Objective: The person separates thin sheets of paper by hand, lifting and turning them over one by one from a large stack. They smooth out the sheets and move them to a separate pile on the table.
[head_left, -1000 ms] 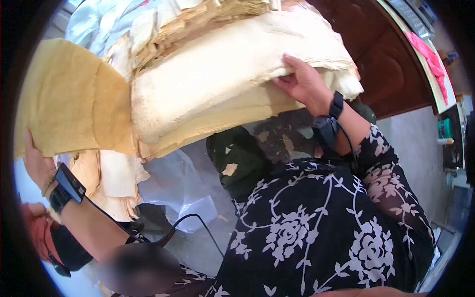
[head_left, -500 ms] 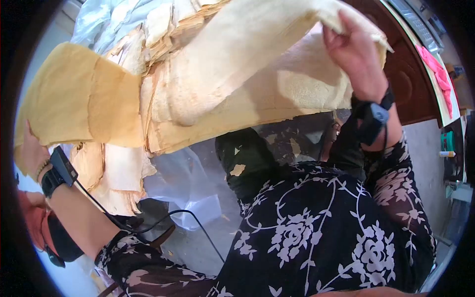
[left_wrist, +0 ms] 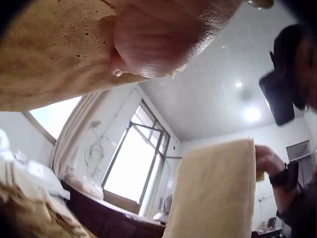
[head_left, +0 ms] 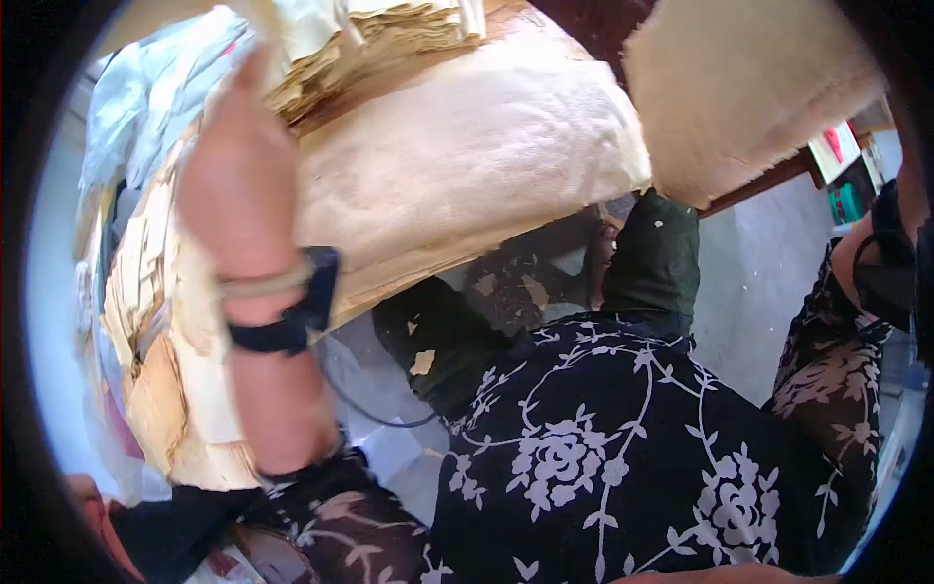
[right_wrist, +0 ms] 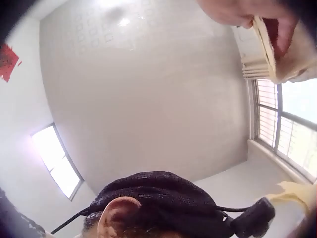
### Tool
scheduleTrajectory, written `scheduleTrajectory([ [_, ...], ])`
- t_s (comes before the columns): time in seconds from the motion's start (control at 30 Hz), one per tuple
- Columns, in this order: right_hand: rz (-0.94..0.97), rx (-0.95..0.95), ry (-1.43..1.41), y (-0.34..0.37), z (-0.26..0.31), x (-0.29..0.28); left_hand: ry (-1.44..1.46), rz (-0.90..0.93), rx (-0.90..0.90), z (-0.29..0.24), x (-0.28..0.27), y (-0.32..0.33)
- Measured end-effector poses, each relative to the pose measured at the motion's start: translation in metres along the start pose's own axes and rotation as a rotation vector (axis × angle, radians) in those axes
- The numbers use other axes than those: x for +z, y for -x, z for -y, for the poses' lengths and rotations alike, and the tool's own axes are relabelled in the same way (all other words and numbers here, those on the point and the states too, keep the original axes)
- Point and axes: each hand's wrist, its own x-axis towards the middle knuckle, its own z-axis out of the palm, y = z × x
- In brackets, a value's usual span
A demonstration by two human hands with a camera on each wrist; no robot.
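Note:
My left hand [head_left: 243, 175], blurred and raised at the left of the head view, grips a tan sheet [left_wrist: 49, 59] that extends out past its fingers. The left wrist view shows the palm close against this pitted sheet. At the far right, my right hand [left_wrist: 267, 159] holds up a cream sheet [head_left: 749, 97] with ragged edges. In the right wrist view its fingers [right_wrist: 283, 39] curl round the folded edge; in the head view the hand is cut off. Between the hands, a thick stack of pale sheets [head_left: 457, 165] lies across in front of my lap.
More layered sheets [head_left: 389, 49] are piled behind the stack, and others [head_left: 199, 419] hang at the left. Clear plastic [head_left: 156, 117] lies at the back left. A dark red wooden surface [head_left: 725, 195] shows at the right. Flakes lie on my trousers [head_left: 418, 331].
My right hand has lifted the cream sheet off the stack and swung it out to the right. The left hand has risen with the tan sheet from the lower left, uncovering the hanging sheets.

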Motion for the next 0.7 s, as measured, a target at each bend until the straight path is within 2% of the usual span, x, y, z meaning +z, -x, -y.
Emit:
scheduleTrajectory([
  [0.03,-0.019,-0.016,0.018,0.004,0.005,-0.004,0.071,-0.115,0.142,-0.022,0.034,0.023],
  [0.1,-0.057,-0.045,0.07,0.006,0.018,-0.023,0.333,-0.039,0.274,-0.082,0.072,0.065],
  [0.17,-0.091,-0.071,0.108,0.009,0.028,-0.04,0.277,0.164,0.408,-0.134,0.102,0.108],
  [0.23,-0.106,-0.087,0.138,0.012,0.039,-0.05,0.294,0.147,0.467,-0.156,0.114,0.131],
  [0.57,-0.144,-0.102,0.2,0.018,0.058,-0.079,0.279,0.194,0.426,-0.162,0.113,0.133],
  [0.67,-0.135,-0.1,0.202,0.016,0.057,-0.077,0.289,0.142,0.409,-0.153,0.115,0.134],
  [0.7,-0.13,-0.1,0.201,0.017,0.055,-0.075,0.334,0.21,0.405,-0.151,0.112,0.132],
])
